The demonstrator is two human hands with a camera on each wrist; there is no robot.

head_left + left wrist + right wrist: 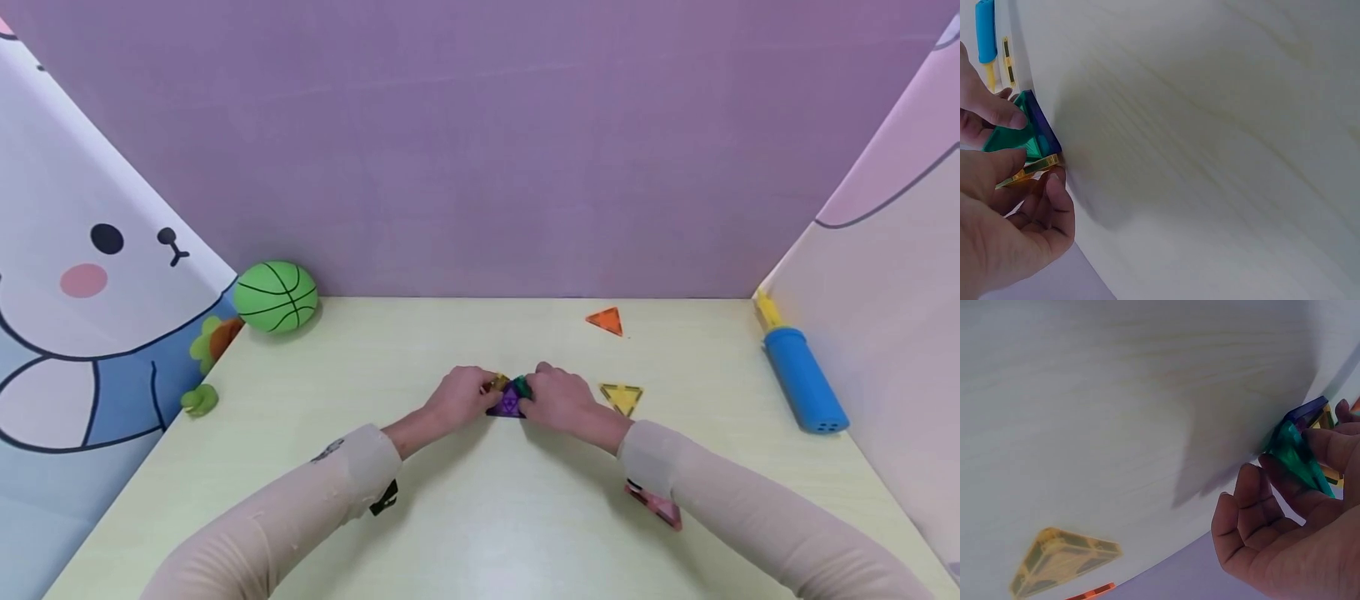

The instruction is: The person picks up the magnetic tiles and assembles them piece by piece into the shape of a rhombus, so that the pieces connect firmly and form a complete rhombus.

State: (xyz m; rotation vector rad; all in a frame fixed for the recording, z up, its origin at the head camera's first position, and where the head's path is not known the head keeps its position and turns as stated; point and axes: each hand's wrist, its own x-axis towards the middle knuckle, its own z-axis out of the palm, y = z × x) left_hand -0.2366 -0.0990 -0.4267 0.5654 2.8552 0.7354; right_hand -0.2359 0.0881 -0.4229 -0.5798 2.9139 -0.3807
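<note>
Both hands meet over the middle of the table around a small group of joined translucent triangle tiles. My left hand [462,395] pinches a yellow tile [1035,167] between thumb and fingers. A green tile [1294,456] is pinched by my right hand [558,397], its thumb on one face. Between them stands a purple tile [509,402], facing me, its edges against the yellow and green ones. In the left wrist view the purple tile's edge lies close over the table. Part of the group is hidden behind the fingers.
Right of the hands lies a loose yellow triangle tile [622,397], with an orange one [607,321] behind it. A pink tile [660,507] sits under the right forearm. A green ball [276,297] and green toy [199,401] stand left; a blue pump [806,379] lies right.
</note>
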